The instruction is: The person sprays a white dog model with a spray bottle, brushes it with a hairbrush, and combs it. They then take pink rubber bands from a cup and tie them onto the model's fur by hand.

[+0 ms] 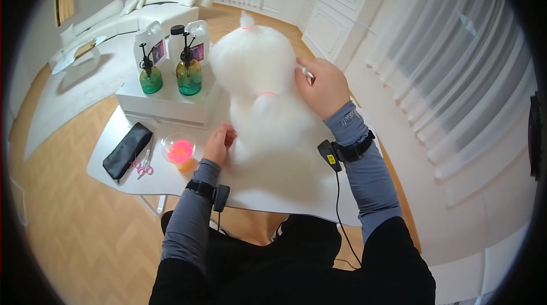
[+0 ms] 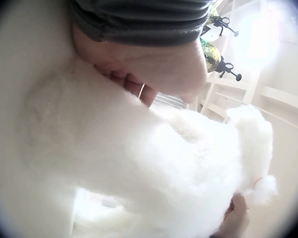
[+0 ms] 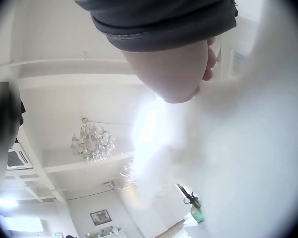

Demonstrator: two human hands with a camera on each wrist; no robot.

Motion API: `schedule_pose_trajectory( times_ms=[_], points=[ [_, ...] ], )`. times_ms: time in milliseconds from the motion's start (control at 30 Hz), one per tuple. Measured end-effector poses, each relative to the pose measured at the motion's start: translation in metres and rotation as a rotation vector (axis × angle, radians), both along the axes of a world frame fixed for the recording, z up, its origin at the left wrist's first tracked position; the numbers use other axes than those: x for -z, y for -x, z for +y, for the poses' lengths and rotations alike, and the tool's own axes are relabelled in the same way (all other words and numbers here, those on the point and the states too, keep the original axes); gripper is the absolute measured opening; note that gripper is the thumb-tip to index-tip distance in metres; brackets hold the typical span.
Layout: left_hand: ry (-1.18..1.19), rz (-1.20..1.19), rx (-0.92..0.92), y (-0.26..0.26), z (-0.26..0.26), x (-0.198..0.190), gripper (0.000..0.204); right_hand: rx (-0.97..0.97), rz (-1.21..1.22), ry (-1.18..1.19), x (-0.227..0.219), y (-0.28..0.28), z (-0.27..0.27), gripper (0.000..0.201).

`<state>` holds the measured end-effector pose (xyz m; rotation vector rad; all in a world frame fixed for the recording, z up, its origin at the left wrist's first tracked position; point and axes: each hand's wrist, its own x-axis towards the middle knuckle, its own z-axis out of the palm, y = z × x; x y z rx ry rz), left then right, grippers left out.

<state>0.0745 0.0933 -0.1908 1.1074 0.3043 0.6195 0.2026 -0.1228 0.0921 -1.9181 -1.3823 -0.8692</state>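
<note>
A fluffy white dog-shaped figure (image 1: 268, 128) stands on the table, its rounded head toward the far side. Pink bands tie a tuft on top of the head and fur at the neck. My right hand (image 1: 323, 87) is at the right side of the head, fingers curled, with a small whitish thing (image 1: 308, 72) pinched at the fingertips; I cannot tell what it is. Low on the figure's left side, my left hand (image 1: 216, 144) rests against the fur with loosely bent fingers. In the left wrist view, white fur partly hides the fingers of the left hand (image 2: 144, 74).
On a white box (image 1: 165, 102) stand two green-amber spray bottles (image 1: 189, 77) and white jugs (image 1: 199, 34). Left on the table (image 1: 105, 154) lie a black pouch (image 1: 127, 150), pink-handled scissors (image 1: 143, 169) and a clear cup (image 1: 181, 151) with bright pink contents.
</note>
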Motion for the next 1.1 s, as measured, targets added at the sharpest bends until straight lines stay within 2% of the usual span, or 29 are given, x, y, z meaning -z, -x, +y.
schedule_pose_trajectory(
  times_ms=[100,167,233,267,333,367,433,500,567,633,667,800,933,1033,1100],
  points=[
    [-0.082,-0.022,0.036,0.006,0.000,-0.003,0.047,0.018,0.091,0.109,0.010,-0.004,-0.018,0.025],
    [-0.327,0.069,0.028,0.012,-0.001,-0.008,0.044,0.025,0.155,0.160,0.015,-0.009,-0.030,0.025],
    [-0.307,0.035,0.035,0.016,-0.011,-0.018,0.043,0.192,0.018,0.199,0.017,-0.016,-0.044,0.025],
    [-0.287,0.004,0.034,0.017,-0.015,-0.022,0.043,0.200,0.017,0.197,0.020,-0.021,-0.049,0.025],
    [-0.292,0.015,0.055,0.020,-0.015,-0.026,0.042,0.366,0.095,0.116,0.022,-0.028,-0.058,0.026],
    [-0.294,0.028,0.069,0.021,-0.014,-0.027,0.042,0.374,0.096,0.111,0.021,-0.026,-0.058,0.026],
    [-0.268,0.051,0.054,0.019,-0.012,-0.022,0.041,0.178,0.013,-0.022,0.022,-0.014,-0.051,0.028],
    [-0.250,0.078,0.053,0.015,-0.006,-0.009,0.041,0.115,-0.195,-0.059,0.030,0.002,-0.037,0.026],
    [-0.203,0.043,0.026,0.010,0.004,0.009,0.040,0.042,-0.155,-0.061,0.029,0.029,-0.024,0.029],
    [-0.174,0.022,0.048,0.004,0.011,0.021,0.039,0.124,-0.127,-0.024,0.043,0.039,-0.011,0.031],
    [-0.123,0.004,0.032,0.002,0.008,0.017,0.039,0.166,-0.099,0.030,0.047,0.039,-0.010,0.032],
    [-0.176,0.053,0.018,0.009,0.011,0.013,0.040,0.230,-0.065,0.050,0.050,0.035,-0.015,0.031],
    [-0.154,0.072,-0.020,0.006,0.008,0.018,0.042,0.337,-0.005,0.054,0.045,0.015,-0.049,0.029],
    [-0.255,0.137,-0.031,0.010,0.005,0.011,0.044,0.362,0.063,0.043,0.043,-0.005,-0.074,0.027],
    [-0.220,0.116,-0.013,0.011,0.001,0.007,0.045,0.482,0.218,0.054,0.039,-0.017,-0.087,0.027]
  ],
)
